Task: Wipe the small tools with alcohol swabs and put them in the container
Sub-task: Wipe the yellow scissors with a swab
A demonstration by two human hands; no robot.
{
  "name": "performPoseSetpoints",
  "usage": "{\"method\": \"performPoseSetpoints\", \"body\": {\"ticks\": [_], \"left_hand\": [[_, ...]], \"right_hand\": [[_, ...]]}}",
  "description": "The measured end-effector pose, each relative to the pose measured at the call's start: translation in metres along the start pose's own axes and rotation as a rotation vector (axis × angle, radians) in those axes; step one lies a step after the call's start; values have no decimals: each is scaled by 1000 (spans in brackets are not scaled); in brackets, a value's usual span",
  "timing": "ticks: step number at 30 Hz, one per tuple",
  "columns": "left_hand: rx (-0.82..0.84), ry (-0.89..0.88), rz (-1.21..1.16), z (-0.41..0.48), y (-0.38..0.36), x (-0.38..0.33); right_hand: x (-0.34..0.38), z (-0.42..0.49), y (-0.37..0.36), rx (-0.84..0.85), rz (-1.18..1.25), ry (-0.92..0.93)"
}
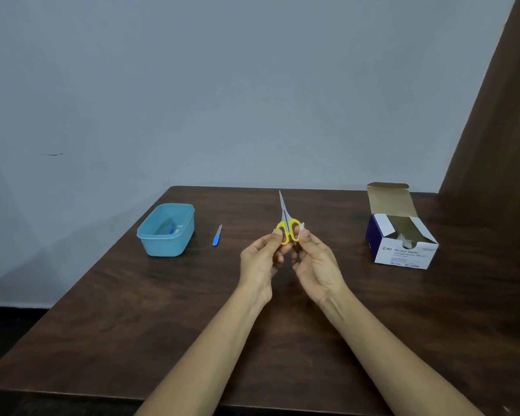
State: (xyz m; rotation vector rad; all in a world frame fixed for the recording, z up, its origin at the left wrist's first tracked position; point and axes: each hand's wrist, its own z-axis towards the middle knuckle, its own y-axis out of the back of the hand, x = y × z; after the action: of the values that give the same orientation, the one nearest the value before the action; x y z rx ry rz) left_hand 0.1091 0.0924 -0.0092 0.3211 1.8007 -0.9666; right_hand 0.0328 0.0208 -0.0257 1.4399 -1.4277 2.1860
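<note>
Small scissors (284, 217) with yellow handles stand upright above the middle of the table, blades closed and pointing away from me. My left hand (261, 259) pinches the left handle loop. My right hand (315, 262) pinches a small white alcohol swab (301, 229) against the right handle loop. A light blue plastic container (166, 231) sits to the left, with a few small items lying inside. A nail file (217, 235) with a blue handle lies on the table between the container and my hands.
An open white and blue box of alcohol swabs (403, 241) stands at the right, its lid flap raised. The dark wooden table (132, 310) ends at a pale wall behind. A brown curtain (499, 130) hangs at the far right.
</note>
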Motion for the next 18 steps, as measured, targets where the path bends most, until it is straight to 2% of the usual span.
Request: {"method": "performPoseSetpoints", "body": {"ticks": [3, 6, 10, 18], "left_hand": [[6, 35, -51, 0, -1, 0], [6, 65, -112, 0, 0, 0], [9, 49, -39, 0, 1, 2], [-55, -105, 109, 3, 3, 7]], "right_hand": [[-3, -4, -2, -53, -29, 37], [-6, -8, -6, -157, -181, 126], [-9, -11, -6, -289, -279, 189], [-6, -11, -6, -276, -252, -8]]}}
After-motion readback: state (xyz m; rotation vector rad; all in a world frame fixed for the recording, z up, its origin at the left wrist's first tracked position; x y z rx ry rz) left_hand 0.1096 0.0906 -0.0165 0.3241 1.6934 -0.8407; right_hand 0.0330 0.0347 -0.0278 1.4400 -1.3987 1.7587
